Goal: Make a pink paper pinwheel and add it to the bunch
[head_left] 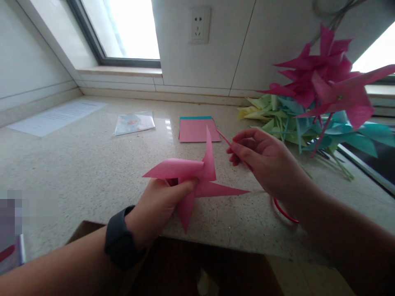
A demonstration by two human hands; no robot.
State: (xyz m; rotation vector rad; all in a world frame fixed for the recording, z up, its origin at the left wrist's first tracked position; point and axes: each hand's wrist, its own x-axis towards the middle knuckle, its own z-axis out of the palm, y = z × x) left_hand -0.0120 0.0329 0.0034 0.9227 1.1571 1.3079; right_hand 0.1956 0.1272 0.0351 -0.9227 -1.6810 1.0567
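My left hand (pixel 166 195) grips a pink paper pinwheel (pixel 206 191) near its centre, the thumb pressed on the front and the other fingers behind. The pinwheel is held above the counter's front edge, its pointed blades spread out. To the right, my right hand (pixel 262 158) pinches a thin pink stick (pixel 224 137) between thumb and fingers. The stick's tip points up and left, apart from the pinwheel; its lower part is hidden by the hand. Beyond the pinwheel lies a stack of square paper (pixel 196 129), pink on top with a blue edge showing.
Finished pinwheels in magenta (pixel 321 78), with blue and green ones (pixel 290 119) below, are heaped at the right. A red ring-shaped item (pixel 285 211) lies partly under my right forearm. A clear packet (pixel 135 123) and a printed sheet (pixel 57 117) are at the back left of the counter (pixel 92 172).
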